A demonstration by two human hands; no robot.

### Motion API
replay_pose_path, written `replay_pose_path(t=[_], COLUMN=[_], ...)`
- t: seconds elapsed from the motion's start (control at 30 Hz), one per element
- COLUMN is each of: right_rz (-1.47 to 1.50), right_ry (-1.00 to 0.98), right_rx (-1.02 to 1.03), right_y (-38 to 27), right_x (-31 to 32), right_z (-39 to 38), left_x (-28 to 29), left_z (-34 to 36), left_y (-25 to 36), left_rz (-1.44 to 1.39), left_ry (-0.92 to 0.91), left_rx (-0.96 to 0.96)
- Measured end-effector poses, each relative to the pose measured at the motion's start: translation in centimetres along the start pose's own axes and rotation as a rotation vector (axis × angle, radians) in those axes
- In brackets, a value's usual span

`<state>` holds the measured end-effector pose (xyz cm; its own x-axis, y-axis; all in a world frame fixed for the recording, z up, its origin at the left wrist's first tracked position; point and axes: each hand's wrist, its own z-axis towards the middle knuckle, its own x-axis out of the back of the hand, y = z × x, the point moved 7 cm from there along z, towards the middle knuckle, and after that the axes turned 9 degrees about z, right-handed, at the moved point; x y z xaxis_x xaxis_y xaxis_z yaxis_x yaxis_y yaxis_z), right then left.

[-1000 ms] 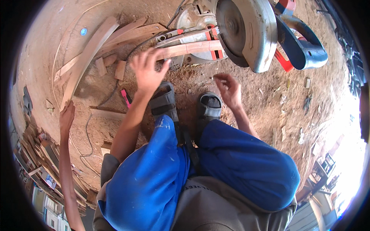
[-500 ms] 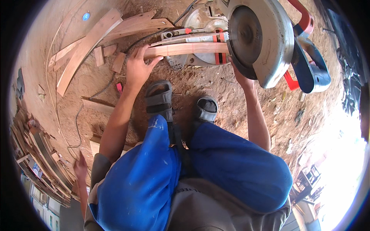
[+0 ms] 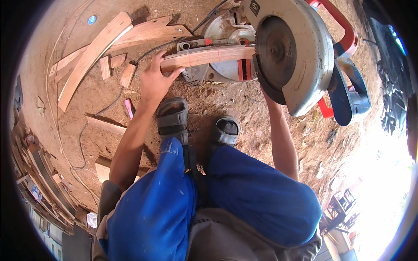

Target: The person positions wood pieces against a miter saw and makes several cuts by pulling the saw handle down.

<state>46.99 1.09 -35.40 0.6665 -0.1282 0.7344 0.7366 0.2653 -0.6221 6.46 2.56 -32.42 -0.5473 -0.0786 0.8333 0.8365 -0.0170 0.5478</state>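
My left hand (image 3: 156,82) grips the left end of a curved wooden strip (image 3: 204,57), thumb at the near side and fingers at the far side. The strip carries reddish pencil-like marks and lies across the base of a mitre saw (image 3: 244,69). Its right end runs behind the saw's round blade guard (image 3: 300,56). My right forearm (image 3: 283,143) reaches up to the saw, where the guard hides most of my right hand (image 3: 266,93) and its fingers. The saw's blue and red handle (image 3: 348,91) stands to the right, untouched by either hand as far as shows.
Long curved boards (image 3: 93,56) and short offcuts (image 3: 127,75) lie on the dirt floor at left. A pink marker-like stick (image 3: 128,108) is beside my left forearm. A black cable (image 3: 150,52) runs to the saw. Stacked timber (image 3: 45,178) stands at lower left.
The view has shifted slightly. The strip sits closer against a thin piece behind it, and my right fingers have slipped out of sight behind the guard. Another hand at lower left is gone.
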Motion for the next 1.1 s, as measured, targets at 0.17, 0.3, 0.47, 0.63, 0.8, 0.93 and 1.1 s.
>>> replay_pose_path(t=[0.17, 0.3, 0.47, 0.63, 0.8, 0.93, 1.1], right_rz=[-0.002, -0.015, -0.015, -0.012, -0.010, -0.011, -0.014], right_ry=[0.017, 0.038, 0.057, 0.074, 0.082, 0.088, 0.096], right_rx=[-0.017, -0.038, -0.055, -0.066, -0.072, -0.075, -0.079], right_y=[0.2, 0.2, 0.2, 0.0, -0.2, -0.3, -0.3], right_x=[-0.7, -0.7, -1.0, -1.1, -1.3, -1.2, -0.9], right_z=[0.3, -0.3, -0.7, -0.9, -1.1, -1.2, -1.4], left_x=[-0.3, -0.2, 0.3, 0.4, 0.2, 0.3, 0.0], left_z=[-0.2, 0.0, 0.1, 0.3, 0.1, 0.1, 0.2], left_y=[-0.8, -0.6, -0.7, -0.2, -0.2, 0.0, 0.1], left_rz=[-0.032, -0.085, -0.046, -0.046, -0.035, -0.030, -0.028], left_ry=[-0.002, -0.097, -0.061, -0.051, -0.064, -0.045, -0.042], left_rx=[0.020, 0.091, 0.051, -0.001, -0.016, -0.045, -0.058])
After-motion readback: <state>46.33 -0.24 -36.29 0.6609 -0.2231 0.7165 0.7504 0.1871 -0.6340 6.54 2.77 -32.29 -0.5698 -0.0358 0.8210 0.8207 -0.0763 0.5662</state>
